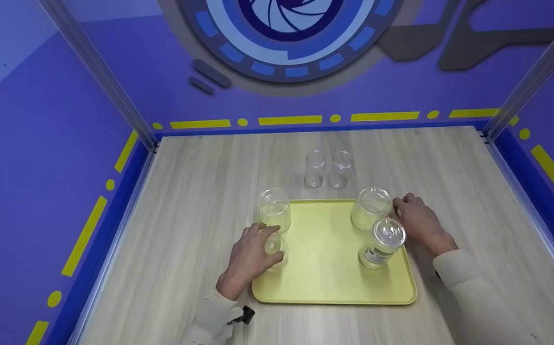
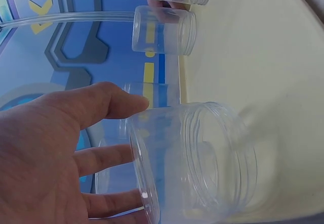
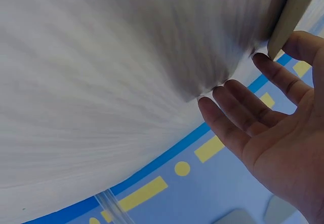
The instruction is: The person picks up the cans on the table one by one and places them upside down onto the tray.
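My left hand (image 1: 253,254) grips a clear plastic jar (image 2: 177,158) at the front left of the yellow tray (image 1: 324,287). Its thumb and fingers lie on opposite sides of the jar's base, and the threaded mouth faces the tray. Whether the rim touches the tray cannot be told. Behind it stands another upside-down clear jar (image 1: 274,211). My right hand (image 1: 420,223) is at the tray's right edge, thumb and index finger on either side of the rim (image 3: 293,16), other fingertips at the tabletop. Beside that hand are an upside-down jar (image 1: 371,208) and a labelled jar (image 1: 379,244).
Two slim clear jars (image 1: 327,170) stand side by side beyond the tray's far edge. The pale wood-grain table (image 1: 186,201) is enclosed by blue printed panels (image 1: 42,158) with metal posts (image 1: 99,72) at the corners.
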A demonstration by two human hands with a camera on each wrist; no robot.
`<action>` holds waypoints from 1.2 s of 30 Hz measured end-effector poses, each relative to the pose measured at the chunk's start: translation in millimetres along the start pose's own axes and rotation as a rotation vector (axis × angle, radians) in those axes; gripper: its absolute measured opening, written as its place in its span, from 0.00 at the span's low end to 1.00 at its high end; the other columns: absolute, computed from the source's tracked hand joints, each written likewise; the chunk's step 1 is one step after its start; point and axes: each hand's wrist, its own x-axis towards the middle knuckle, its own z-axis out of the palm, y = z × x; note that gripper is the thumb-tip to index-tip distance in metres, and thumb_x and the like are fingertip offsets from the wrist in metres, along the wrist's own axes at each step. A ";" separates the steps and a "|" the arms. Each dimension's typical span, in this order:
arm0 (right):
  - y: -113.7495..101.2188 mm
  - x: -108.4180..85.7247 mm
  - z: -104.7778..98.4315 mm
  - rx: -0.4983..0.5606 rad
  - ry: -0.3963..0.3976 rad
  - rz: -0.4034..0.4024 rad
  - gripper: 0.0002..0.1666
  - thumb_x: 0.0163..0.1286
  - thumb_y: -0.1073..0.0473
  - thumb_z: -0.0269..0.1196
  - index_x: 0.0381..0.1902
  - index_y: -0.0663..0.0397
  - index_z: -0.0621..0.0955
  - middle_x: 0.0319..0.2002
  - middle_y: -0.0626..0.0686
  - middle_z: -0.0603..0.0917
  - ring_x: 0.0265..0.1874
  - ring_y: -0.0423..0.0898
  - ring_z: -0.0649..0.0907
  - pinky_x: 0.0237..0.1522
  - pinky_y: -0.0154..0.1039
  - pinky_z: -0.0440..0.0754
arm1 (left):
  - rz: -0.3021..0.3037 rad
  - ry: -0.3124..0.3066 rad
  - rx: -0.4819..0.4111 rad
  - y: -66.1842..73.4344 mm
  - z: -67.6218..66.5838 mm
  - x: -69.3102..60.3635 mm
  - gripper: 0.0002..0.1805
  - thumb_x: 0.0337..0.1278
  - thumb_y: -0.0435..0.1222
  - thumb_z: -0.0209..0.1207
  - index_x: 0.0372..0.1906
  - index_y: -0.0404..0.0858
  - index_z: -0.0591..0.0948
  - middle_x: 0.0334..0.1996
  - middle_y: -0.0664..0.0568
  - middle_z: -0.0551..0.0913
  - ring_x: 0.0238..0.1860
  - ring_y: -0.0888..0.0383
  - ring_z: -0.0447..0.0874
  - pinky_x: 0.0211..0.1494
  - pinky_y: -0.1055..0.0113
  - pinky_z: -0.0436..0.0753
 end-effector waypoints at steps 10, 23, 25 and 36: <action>-0.5 -1.4 2.0 -0.028 0.023 -0.009 0.16 0.79 0.53 0.59 0.49 0.62 0.81 0.44 0.67 0.77 0.41 0.66 0.78 0.32 0.65 0.80 | -0.001 -0.007 0.022 0.8 3.6 1.3 0.31 0.49 0.42 0.74 0.63 0.42 0.86 0.58 0.40 0.81 0.56 0.42 0.80 0.43 0.46 0.85; 1.2 -2.9 -0.8 -0.044 0.023 -0.004 0.15 0.81 0.53 0.60 0.51 0.59 0.81 0.44 0.67 0.75 0.42 0.68 0.78 0.32 0.68 0.79 | 0.009 -0.027 0.021 3.6 7.8 0.9 0.32 0.48 0.42 0.72 0.64 0.42 0.86 0.59 0.39 0.81 0.60 0.40 0.80 0.43 0.46 0.85; 1.2 -4.1 -0.4 -0.045 0.030 -0.005 0.15 0.81 0.52 0.60 0.52 0.59 0.81 0.44 0.67 0.75 0.43 0.69 0.78 0.32 0.69 0.79 | 0.007 -0.031 0.025 4.1 8.3 1.0 0.32 0.49 0.42 0.72 0.64 0.42 0.86 0.60 0.38 0.81 0.60 0.40 0.80 0.44 0.45 0.85; 1.2 -8.4 0.9 -0.051 0.030 0.005 0.19 0.82 0.49 0.57 0.56 0.59 0.80 0.46 0.68 0.73 0.45 0.70 0.77 0.35 0.71 0.79 | 0.021 -0.020 0.075 7.2 14.3 -0.2 0.31 0.49 0.42 0.72 0.63 0.42 0.86 0.60 0.38 0.81 0.57 0.42 0.80 0.40 0.48 0.86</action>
